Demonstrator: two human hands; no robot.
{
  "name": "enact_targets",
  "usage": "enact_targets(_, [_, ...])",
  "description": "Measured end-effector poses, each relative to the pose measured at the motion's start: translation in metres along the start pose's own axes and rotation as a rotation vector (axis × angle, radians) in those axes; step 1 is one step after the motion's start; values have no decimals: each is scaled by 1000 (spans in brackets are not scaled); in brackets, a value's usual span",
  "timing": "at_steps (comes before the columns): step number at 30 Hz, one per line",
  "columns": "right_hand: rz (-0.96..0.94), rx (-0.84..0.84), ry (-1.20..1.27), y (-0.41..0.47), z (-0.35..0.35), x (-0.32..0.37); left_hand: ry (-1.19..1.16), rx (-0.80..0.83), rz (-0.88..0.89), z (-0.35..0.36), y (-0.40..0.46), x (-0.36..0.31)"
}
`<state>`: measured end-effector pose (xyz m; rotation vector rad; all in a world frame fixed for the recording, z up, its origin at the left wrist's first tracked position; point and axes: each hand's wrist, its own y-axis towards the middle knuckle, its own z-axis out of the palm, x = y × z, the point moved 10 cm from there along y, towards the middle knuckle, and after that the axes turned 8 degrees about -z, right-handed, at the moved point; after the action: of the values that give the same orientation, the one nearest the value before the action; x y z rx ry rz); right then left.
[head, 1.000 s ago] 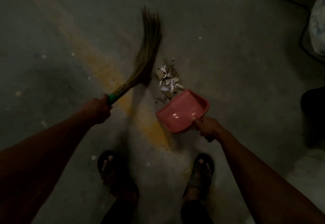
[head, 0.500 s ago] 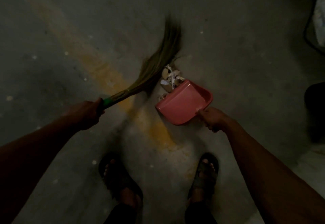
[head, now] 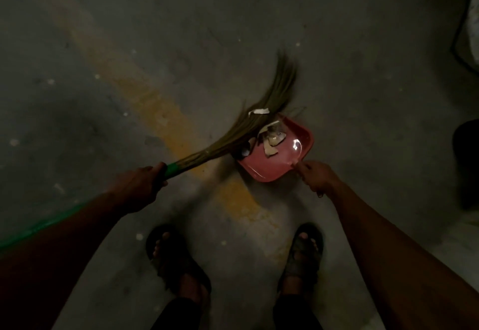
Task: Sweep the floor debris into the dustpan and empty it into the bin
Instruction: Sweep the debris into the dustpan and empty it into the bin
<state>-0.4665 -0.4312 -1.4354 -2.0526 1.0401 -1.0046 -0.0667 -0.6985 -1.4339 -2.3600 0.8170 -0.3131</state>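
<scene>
My left hand [head: 140, 183] grips the green handle of a grass broom [head: 248, 122], whose bristles lie across the far lip of the pink dustpan [head: 274, 162]. My right hand [head: 317, 178] holds the dustpan by its handle, with the pan resting on the dim concrete floor. Pale scraps of debris [head: 272, 139] lie inside the pan. One white scrap [head: 258, 111] sits among the bristles at the pan's far edge. No bin can be made out.
My two sandalled feet [head: 176, 257] [head: 303, 254] stand just behind the pan. A faded yellow stripe [head: 166, 122] runs diagonally over the floor. A dark object [head: 466, 163] sits at the right edge, with a cable [head: 457, 36] and a pale bag at the top right.
The broom swept rightward and toward me, pushing the pile of scraps from the floor into the dustpan. The pan stayed on the floor in my right hand.
</scene>
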Motion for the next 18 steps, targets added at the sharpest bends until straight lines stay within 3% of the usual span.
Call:
enact_targets(7, [-15,-130,179,-11,27,-26,-98,149,36,17,-44,-30])
enact_targets(13, [-50,-219,433,-27,34,-34,-272,53,-49,21,-77,-27])
enact_targets(18, [-110,-274,486,-33,24,-32,-389,-7,-62,1,-85,-39])
